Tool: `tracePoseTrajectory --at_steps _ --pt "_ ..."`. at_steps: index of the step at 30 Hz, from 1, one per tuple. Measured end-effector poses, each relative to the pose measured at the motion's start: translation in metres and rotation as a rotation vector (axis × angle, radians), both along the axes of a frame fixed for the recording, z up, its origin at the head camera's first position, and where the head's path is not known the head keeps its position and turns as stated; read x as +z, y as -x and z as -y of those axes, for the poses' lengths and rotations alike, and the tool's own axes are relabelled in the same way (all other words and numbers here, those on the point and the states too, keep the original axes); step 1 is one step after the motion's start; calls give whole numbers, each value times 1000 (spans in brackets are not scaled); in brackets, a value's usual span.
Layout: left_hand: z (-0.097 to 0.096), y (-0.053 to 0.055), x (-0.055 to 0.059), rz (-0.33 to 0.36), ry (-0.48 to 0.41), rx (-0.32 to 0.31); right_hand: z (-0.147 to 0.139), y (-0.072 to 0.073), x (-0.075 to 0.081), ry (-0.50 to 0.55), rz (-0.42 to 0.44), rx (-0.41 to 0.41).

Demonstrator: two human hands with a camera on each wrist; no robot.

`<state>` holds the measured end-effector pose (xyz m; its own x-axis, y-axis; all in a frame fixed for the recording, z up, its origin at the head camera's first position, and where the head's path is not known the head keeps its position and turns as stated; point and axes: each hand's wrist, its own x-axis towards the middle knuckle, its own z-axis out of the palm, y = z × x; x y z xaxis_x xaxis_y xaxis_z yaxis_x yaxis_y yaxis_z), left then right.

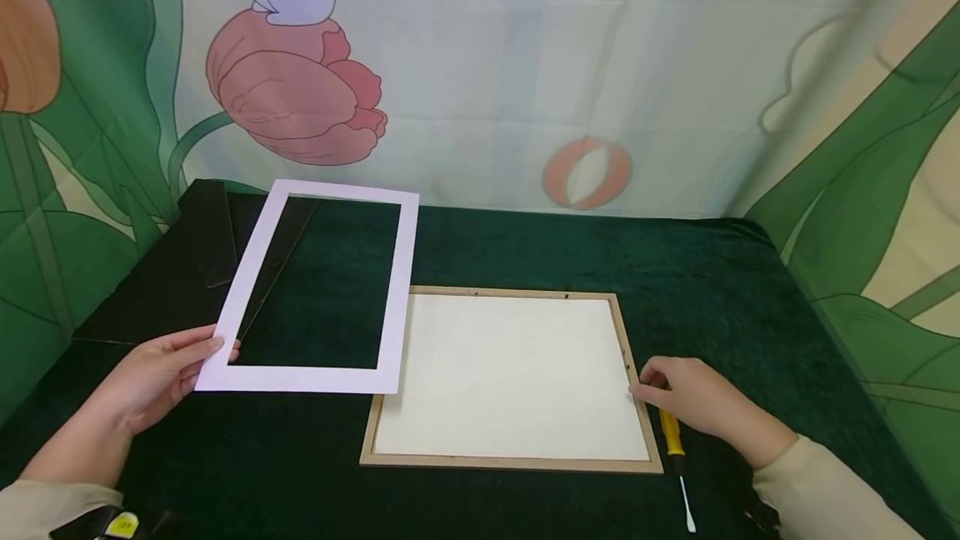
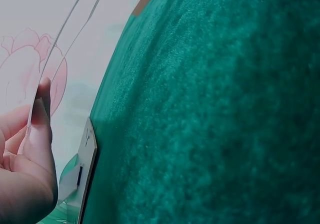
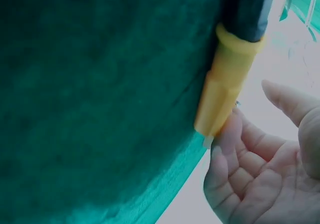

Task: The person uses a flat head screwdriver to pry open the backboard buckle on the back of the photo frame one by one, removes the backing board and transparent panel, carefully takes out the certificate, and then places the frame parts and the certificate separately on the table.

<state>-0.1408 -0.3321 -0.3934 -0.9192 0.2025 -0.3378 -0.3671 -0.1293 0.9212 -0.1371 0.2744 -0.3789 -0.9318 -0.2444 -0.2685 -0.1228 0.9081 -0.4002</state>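
Note:
My left hand (image 1: pixel 161 373) pinches a white picture mat (image 1: pixel 303 379) by its lower left corner, thumb on its face. The mat is raised and tilted, and overlaps the left side of a wooden picture frame (image 1: pixel 510 464). The frame lies flat on the cloth with a white sheet (image 1: pixel 517 377) inside it. At the frame's right side is my right hand (image 1: pixel 693 394), its fingertips close to the rim. In the right wrist view its fingers are loosely bent and the thumb stands apart, with nothing gripped. A yellow-and-black screwdriver (image 1: pixel 672 436) lies beneath that hand, partly hidden by it.
A black backing board (image 1: pixel 150 290) with a stand flap (image 1: pixel 210 232) lies at the left, partly behind the mat. Dark green cloth (image 1: pixel 525 248) covers the table. A printed curtain (image 1: pixel 480 65) hangs along the back and sides.

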Motion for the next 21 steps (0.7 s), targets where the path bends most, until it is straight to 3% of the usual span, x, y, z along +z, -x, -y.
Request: tracePoseTrajectory --at_steps 6,13,18,21 --pt "1 -1 -1 -9 10 -3 3 8 -8 -54 29 -15" --pt "8 2 -1 14 42 1 5 10 -8 -36 7 -13" --pt "15 6 -2 21 100 7 5 11 -2 51 8 -86" --pt "20 10 -4 16 208 9 3 13 0 143 51 -144"
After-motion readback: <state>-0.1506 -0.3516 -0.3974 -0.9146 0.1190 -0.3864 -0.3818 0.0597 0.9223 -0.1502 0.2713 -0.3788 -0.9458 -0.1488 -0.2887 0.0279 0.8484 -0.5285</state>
